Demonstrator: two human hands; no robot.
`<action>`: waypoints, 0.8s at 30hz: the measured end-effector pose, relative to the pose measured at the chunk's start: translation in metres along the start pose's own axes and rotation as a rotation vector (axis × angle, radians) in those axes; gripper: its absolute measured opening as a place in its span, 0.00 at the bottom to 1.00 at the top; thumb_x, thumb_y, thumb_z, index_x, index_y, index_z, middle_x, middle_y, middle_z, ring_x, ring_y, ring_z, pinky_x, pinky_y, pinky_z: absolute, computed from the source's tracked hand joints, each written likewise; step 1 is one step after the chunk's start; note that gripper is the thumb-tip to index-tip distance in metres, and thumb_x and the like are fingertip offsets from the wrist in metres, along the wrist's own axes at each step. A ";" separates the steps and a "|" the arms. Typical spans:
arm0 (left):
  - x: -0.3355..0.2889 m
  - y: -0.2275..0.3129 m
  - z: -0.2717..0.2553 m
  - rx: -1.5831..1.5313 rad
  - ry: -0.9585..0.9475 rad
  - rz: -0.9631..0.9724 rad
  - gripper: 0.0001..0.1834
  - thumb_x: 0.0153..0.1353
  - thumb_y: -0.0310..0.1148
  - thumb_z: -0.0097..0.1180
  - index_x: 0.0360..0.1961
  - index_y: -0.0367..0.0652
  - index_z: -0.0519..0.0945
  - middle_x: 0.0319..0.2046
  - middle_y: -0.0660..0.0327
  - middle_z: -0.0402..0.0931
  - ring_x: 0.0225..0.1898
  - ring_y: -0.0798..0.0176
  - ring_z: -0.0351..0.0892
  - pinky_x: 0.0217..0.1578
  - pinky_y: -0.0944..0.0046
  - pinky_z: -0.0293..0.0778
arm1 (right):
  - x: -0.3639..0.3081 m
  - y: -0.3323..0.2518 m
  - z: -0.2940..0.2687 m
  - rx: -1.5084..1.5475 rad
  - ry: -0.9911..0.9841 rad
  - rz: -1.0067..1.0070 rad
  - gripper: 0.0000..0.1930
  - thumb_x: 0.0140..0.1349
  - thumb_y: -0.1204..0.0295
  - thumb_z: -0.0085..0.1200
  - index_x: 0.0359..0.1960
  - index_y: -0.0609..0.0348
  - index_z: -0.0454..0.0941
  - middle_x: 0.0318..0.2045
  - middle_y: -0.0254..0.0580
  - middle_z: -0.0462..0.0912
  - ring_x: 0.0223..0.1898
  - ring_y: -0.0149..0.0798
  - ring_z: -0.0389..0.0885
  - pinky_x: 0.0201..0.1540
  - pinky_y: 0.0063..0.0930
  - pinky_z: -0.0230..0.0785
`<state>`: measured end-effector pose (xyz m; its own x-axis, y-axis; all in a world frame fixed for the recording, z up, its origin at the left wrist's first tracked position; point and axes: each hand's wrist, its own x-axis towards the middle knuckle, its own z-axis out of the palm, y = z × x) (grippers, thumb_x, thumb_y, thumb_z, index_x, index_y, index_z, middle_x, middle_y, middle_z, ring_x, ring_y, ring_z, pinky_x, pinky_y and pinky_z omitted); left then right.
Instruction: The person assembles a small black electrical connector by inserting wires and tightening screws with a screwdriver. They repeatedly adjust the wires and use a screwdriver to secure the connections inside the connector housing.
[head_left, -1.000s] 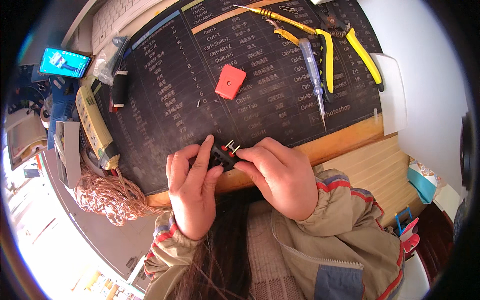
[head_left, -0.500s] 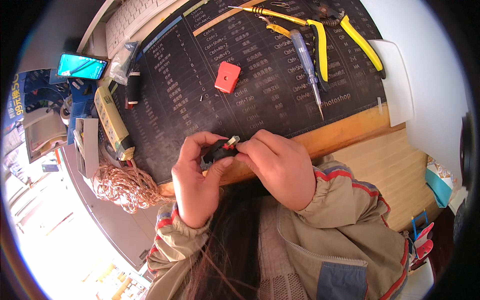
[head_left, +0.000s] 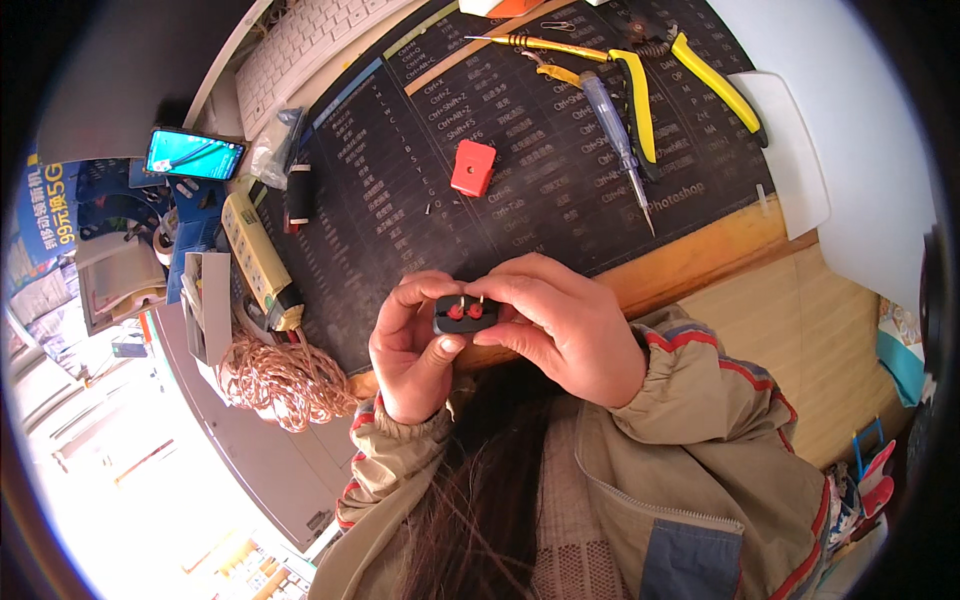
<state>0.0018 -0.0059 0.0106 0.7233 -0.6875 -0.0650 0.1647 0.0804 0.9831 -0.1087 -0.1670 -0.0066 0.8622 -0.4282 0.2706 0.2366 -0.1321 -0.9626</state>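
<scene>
Just above the near edge of the desk, both hands hold a small black plug body (head_left: 464, 326) with two red inserts and two thin metal pins pointing up. My left hand (head_left: 405, 350) pinches its left end between thumb and fingers. At the right end, the thumb and fingers of my right hand (head_left: 575, 325) close on it too. Farther out on the dark printed mat (head_left: 380, 230) lies a red plastic piece (head_left: 473, 168) with a hole in it. A tiny dark screw-like bit (head_left: 428, 209) rests to its lower left.
A clear-handled screwdriver (head_left: 608, 115), yellow-and-black pliers (head_left: 640, 110) and a thin gold tool (head_left: 545, 44) lie at the far right. On the left are a lit phone (head_left: 195, 155), a power strip (head_left: 258, 255) and coiled copper-coloured wire (head_left: 285, 380). A keyboard (head_left: 300, 55) sits behind.
The plug body has turned, so both red inserts and both pins now face up. My right fingers have shifted from its top to its right end. The whole view has swung slightly.
</scene>
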 end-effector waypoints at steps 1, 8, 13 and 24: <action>0.001 -0.001 -0.001 0.049 -0.020 0.028 0.27 0.59 0.32 0.76 0.55 0.31 0.80 0.53 0.54 0.75 0.56 0.60 0.76 0.61 0.61 0.71 | 0.000 0.001 0.001 -0.018 0.006 -0.015 0.19 0.61 0.74 0.69 0.53 0.63 0.79 0.45 0.49 0.81 0.42 0.55 0.83 0.44 0.41 0.78; 0.000 -0.005 -0.005 0.133 -0.040 0.081 0.27 0.62 0.37 0.74 0.55 0.28 0.83 0.54 0.51 0.76 0.55 0.60 0.77 0.60 0.61 0.72 | -0.002 0.004 0.002 -0.069 0.000 -0.069 0.21 0.60 0.72 0.69 0.53 0.63 0.78 0.44 0.49 0.80 0.43 0.55 0.83 0.45 0.42 0.77; -0.002 -0.004 -0.005 0.076 -0.044 0.040 0.26 0.64 0.37 0.72 0.56 0.27 0.82 0.55 0.49 0.76 0.54 0.59 0.78 0.58 0.60 0.75 | -0.002 0.004 0.002 -0.065 -0.012 -0.069 0.21 0.61 0.71 0.68 0.54 0.63 0.78 0.44 0.48 0.80 0.42 0.54 0.82 0.46 0.42 0.77; -0.002 -0.009 -0.004 0.048 -0.057 0.133 0.24 0.68 0.34 0.68 0.58 0.29 0.79 0.56 0.48 0.76 0.54 0.58 0.79 0.58 0.60 0.74 | -0.002 0.004 0.003 -0.106 -0.011 -0.075 0.21 0.62 0.71 0.67 0.56 0.63 0.78 0.44 0.47 0.79 0.43 0.52 0.83 0.46 0.40 0.78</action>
<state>0.0014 -0.0020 0.0009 0.6973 -0.7129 0.0749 0.0366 0.1398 0.9895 -0.1084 -0.1639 -0.0111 0.8491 -0.4036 0.3409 0.2523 -0.2570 -0.9329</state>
